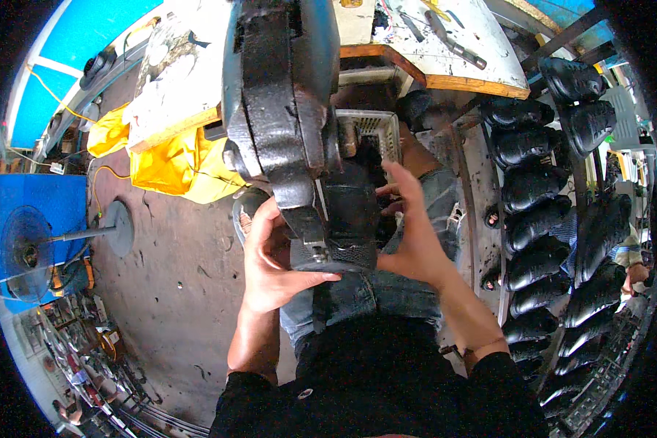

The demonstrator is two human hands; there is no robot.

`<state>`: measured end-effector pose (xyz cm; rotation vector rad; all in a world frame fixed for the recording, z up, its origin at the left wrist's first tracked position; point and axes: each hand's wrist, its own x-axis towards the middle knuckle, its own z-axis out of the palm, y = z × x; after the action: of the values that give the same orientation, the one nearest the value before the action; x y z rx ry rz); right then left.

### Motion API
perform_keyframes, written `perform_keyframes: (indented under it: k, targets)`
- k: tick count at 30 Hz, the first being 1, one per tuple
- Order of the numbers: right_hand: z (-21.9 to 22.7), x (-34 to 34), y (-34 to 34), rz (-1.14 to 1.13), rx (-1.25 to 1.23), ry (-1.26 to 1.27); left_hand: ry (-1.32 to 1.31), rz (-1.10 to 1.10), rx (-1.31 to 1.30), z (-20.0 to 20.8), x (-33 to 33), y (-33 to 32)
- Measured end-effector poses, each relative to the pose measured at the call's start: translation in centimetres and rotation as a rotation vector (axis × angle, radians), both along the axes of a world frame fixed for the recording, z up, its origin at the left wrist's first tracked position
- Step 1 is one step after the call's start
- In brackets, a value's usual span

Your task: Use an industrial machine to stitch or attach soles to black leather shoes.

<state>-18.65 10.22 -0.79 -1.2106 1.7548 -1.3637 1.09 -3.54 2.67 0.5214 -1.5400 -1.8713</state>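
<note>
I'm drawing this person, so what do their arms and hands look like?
The left hand and right hand are bare, without gloves. The forearms are uncovered too. Above them, the left sleeve and right sleeve are short and black.

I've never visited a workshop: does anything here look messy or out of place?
Yes: the white tabletop at upper left is stained dark, standing out against its pale surface, and dark specks dot the floor.

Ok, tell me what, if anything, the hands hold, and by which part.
A black, rounded shoe: the left hand holds its near left edge; the right hand is at its right side, grip unclear.
</note>
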Motion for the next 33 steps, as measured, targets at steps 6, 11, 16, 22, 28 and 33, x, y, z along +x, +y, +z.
perform_keyframes:
  k: [6, 11, 16, 22, 28, 33]
  targets:
    - [-6.7, -0.1, 3.0, 0.133, 0.065, -0.3, 0.135, 0.074, 0.218, -2.4, -0.2, 1.7]
    - [-5.2, -0.8, 3.8, 0.115, 0.091, 0.081, 0.111, 0.271, 0.015, -2.2, -0.5, 3.3]
    - [-5.8, 1.0, 3.0, 0.231, 0.081, 0.285, -0.254, 0.155, -0.264, -4.3, 2.8, 2.6]
    - [-5.1, 1.8, 2.8, 0.306, 0.165, 0.33, -0.028, 0.369, -0.187, -5.9, 4.1, 2.9]
    - [-5.3, 1.9, 3.5, 0.254, 0.186, 0.183, -0.059, 0.215, -0.272, -2.8, 2.2, 2.8]
    - [-4.7, 1.3, 3.9, 0.234, 0.11, 0.208, -0.071, 0.116, -0.196, -1.4, 1.2, 2.5]
